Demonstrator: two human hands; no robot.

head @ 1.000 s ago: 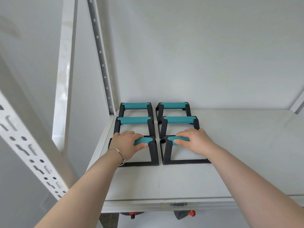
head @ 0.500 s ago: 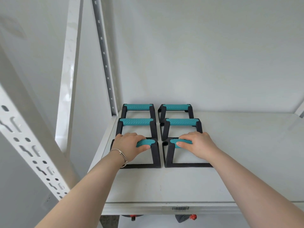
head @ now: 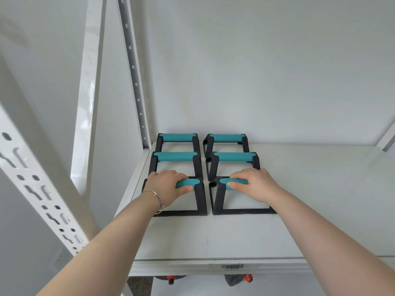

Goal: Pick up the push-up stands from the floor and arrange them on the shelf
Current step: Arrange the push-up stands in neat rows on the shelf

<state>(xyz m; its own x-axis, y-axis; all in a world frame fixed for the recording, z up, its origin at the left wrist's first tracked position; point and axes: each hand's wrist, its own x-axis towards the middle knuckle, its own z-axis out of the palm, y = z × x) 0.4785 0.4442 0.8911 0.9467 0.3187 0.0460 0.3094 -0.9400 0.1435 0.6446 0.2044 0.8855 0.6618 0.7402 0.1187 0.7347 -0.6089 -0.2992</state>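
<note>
1. My left hand (head: 168, 186) is wrapped on the teal grip of the front-left stand (head: 181, 199); my right hand (head: 254, 184) is wrapped on the front-right stand (head: 239, 199). Both stands sit flat on the shelf (head: 213, 236).
2. I judge this the placing step: square the front pair with the four stands behind, keep the row gaps even, then let go straight up.
3. The left stand lies near the shelf's left edge and the upright (head: 136, 86), so I avoid sliding it leftward.
4. To the right the shelf is open; the front lip is well clear.
</note>
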